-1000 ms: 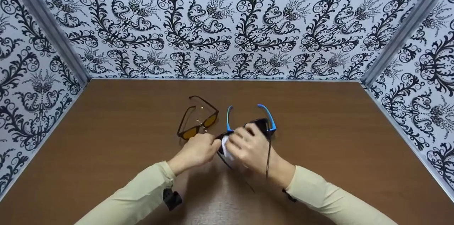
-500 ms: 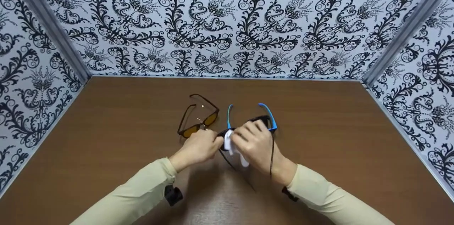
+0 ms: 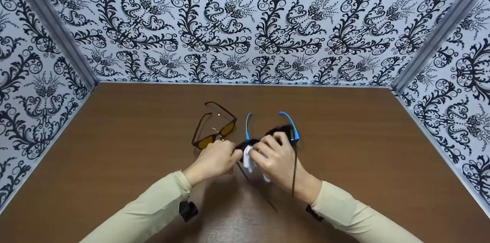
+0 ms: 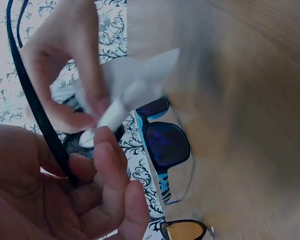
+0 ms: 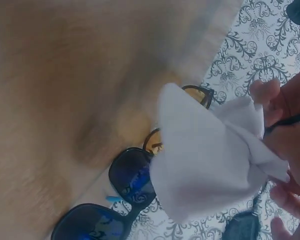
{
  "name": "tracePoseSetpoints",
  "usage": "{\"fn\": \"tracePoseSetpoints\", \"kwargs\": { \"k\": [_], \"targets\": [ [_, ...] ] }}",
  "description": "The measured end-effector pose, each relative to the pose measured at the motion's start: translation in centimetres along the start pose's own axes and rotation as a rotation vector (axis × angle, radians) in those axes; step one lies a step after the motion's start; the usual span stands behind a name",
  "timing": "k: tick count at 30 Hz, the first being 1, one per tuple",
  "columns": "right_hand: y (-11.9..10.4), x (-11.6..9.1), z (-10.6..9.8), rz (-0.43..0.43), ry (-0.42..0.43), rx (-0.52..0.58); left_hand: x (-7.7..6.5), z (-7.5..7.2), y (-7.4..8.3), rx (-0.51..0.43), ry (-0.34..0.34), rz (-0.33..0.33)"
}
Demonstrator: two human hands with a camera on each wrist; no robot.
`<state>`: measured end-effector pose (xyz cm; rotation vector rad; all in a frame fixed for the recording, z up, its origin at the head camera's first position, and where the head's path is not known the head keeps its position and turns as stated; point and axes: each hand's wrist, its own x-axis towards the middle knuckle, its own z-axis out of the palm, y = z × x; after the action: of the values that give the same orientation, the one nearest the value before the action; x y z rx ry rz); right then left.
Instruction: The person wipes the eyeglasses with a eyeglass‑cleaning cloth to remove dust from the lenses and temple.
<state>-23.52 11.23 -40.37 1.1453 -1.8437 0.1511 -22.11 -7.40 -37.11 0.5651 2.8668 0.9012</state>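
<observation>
My left hand point(image 3: 215, 159) pinches one end of a pair of black sunglasses point(image 3: 294, 170), held just above the table with both temples pointing back toward me. My right hand point(image 3: 277, 160) pinches a white cleaning cloth point(image 3: 249, 159) against the lens nearest the left hand. In the left wrist view a dark temple point(image 4: 35, 100) runs down to the left fingers, and the cloth point(image 4: 135, 75) is bunched between the fingertips of both hands. The right wrist view shows the cloth point(image 5: 205, 165) spread wide, hiding most of the held lenses.
Beyond the hands lie sunglasses with blue temples point(image 3: 289, 124), their dark lenses point(image 4: 166, 144) showing in the left wrist view. To their left sit brown-framed glasses with amber lenses point(image 3: 206, 142). Patterned panels point(image 3: 245, 25) enclose the wooden table point(image 3: 344, 128) at the back and sides.
The right hand and cloth make small movements over the lens, and the cloth's hanging folds shift. The held sunglasses tilt slightly. The left hand keeps its grip, and the other two pairs lie still.
</observation>
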Motion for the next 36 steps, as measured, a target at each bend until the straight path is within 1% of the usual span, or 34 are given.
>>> {"fn": "tracePoseSetpoints", "kwargs": {
  "k": [2,4,6,8,10,12,14,15,18,20,22,24,26,28,30,33,36],
  "targets": [
    [0.0,0.2,-0.1,0.040,0.023,-0.015,0.0,0.1,0.0,-0.018,-0.025,0.020],
    [-0.1,0.4,-0.1,0.077,0.037,-0.004,0.1,0.3,0.1,-0.046,-0.045,0.042],
    [-0.1,0.4,-0.1,0.087,0.023,0.024,0.2,0.3,0.1,-0.075,-0.055,0.051],
    [-0.2,0.1,-0.1,0.067,-0.007,0.060,0.2,0.3,0.1,-0.081,-0.041,0.055],
    [-0.2,-0.3,-0.1,0.024,-0.039,0.097,0.2,0.2,0.0,-0.070,-0.018,0.046],
    [-0.2,-0.7,-0.1,-0.018,-0.055,0.105,0.3,0.2,-0.1,-0.054,-0.001,0.033],
    [-0.1,-0.9,0.0,-0.033,-0.037,0.085,0.3,0.2,-0.1,-0.043,-0.003,0.014],
    [0.0,-0.9,0.0,-0.026,-0.020,0.070,0.3,0.2,-0.1,-0.037,-0.008,0.014],
    [0.1,-0.6,0.1,0.029,0.029,0.042,0.3,0.4,-0.1,-0.023,-0.018,0.021],
    [0.1,-0.4,0.1,0.059,0.035,0.064,0.3,0.5,0.0,-0.030,-0.021,0.043],
    [0.0,-0.3,0.1,0.067,0.017,0.103,0.4,0.6,0.1,-0.036,-0.018,0.062],
    [-0.1,-0.5,0.1,0.058,-0.022,0.141,0.5,0.6,0.0,-0.039,-0.014,0.077],
    [-0.1,-0.7,0.0,0.038,-0.056,0.147,0.6,0.5,-0.1,-0.028,-0.007,0.085],
    [-0.1,-1.0,0.0,0.027,-0.070,0.137,0.6,0.4,-0.3,-0.012,-0.003,0.089],
    [0.0,-1.1,0.0,0.029,-0.051,0.109,0.7,0.3,-0.5,-0.001,-0.007,0.088],
    [0.1,-1.0,0.0,0.062,0.014,0.085,0.7,0.3,-0.5,-0.015,-0.038,0.094],
    [0.0,-0.6,0.1,0.079,0.065,0.082,0.7,0.4,-0.3,-0.023,-0.052,0.118]
  ]
}}
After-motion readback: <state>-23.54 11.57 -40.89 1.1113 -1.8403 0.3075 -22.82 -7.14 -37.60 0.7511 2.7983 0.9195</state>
